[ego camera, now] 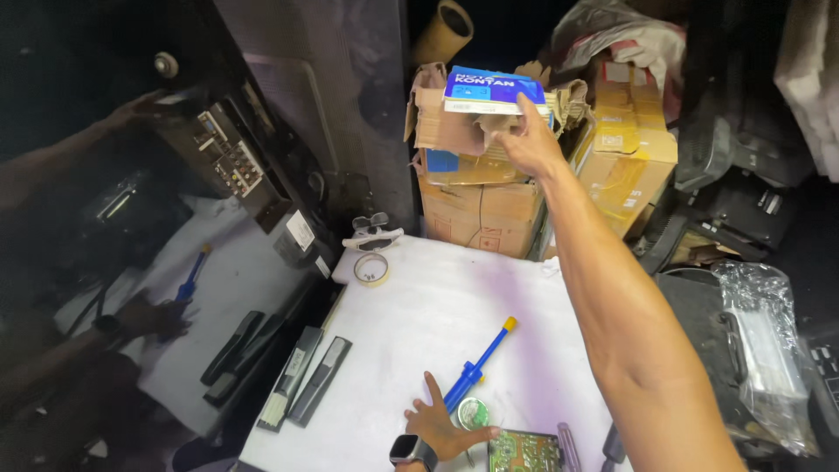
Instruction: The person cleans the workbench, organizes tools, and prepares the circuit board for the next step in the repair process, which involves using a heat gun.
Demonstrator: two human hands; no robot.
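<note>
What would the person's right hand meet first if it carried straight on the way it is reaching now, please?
The right hand is already at the blue and white box on top of the torn cardboard boxes, so it would likely push against that box first; whether the fingers grip it is unclear.

tape roll (371,269): laid flat near the worktop's (454,297) far left corner
black bars (306,376): two, placed side by side at the left edge
plastic bag (765,350): seen at the right

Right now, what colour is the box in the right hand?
Blue box, white underside, right hand; head view.
</note>
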